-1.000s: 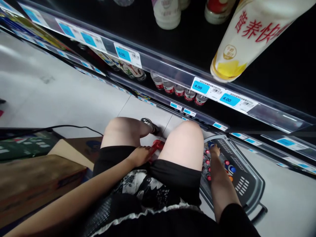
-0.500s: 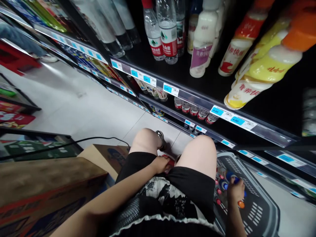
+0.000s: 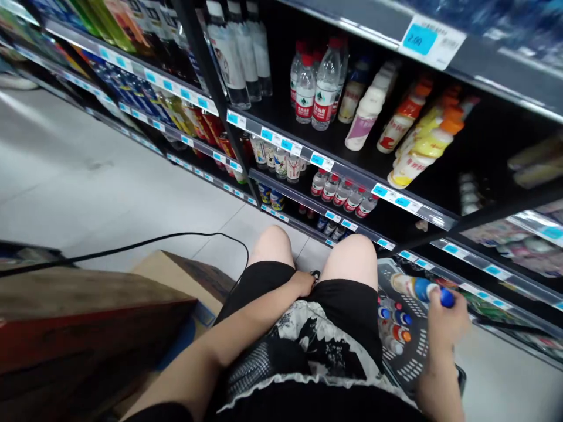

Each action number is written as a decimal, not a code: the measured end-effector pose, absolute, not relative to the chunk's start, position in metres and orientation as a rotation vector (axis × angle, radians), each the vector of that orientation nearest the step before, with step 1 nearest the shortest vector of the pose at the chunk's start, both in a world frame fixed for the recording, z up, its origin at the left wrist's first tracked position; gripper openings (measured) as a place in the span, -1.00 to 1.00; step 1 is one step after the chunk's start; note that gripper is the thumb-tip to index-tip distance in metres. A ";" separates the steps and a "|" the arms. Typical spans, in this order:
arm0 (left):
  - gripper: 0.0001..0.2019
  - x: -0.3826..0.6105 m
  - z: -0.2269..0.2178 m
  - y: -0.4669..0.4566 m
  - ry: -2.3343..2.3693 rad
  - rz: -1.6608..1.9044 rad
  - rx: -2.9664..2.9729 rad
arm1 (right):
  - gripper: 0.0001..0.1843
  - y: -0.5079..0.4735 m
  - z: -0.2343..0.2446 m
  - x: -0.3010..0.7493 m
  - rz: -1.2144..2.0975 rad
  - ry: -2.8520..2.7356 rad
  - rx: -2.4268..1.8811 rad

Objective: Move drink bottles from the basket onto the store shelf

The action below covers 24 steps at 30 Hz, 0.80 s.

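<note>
Half a second ago we saw the right hand (image 3: 448,319) down among the caps in the basket; now it has come up and to the right, and a blue-capped bottle (image 3: 409,286) is out with it. Our fingers close around the bottle near its cap, and it lies tilted almost flat, base pointing left, seen above the far part of the grey basket (image 3: 411,375). The hand is blurred, so we cannot be sure how each finger sits.

The left hand (image 3: 304,283) stays between the thighs; the red thing seen under it earlier no longer shows, and we cannot tell whether its fingers are closed on anything. Our view has also swung, bringing in more of the shelf (image 3: 416,217) ahead.

Around us, an orange-capped bottle (image 3: 399,333) and several blue- and red-capped ones remain in the basket. On the shelf stand red-capped water bottles (image 3: 324,97), a purple-labelled bottle (image 3: 361,126) and, farther right, leaning yellow bottles (image 3: 413,161).

The right knee (image 3: 352,258) and thigh hide the basket's left side, while our forearm covers part of its right. To our left, a black cable (image 3: 176,235) crosses above the cardboard box (image 3: 152,272) and curves down beside the left knee.
</note>
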State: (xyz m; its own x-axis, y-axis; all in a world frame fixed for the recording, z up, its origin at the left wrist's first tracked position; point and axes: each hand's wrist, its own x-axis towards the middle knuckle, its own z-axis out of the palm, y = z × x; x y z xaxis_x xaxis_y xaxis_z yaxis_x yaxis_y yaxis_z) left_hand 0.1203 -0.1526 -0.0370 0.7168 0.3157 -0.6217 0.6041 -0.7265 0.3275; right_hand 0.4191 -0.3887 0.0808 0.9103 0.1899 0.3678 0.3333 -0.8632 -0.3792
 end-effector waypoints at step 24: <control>-0.72 0.074 -0.019 -0.162 0.837 -0.326 2.336 | -0.86 -0.354 0.226 0.265 -0.584 -1.490 -1.366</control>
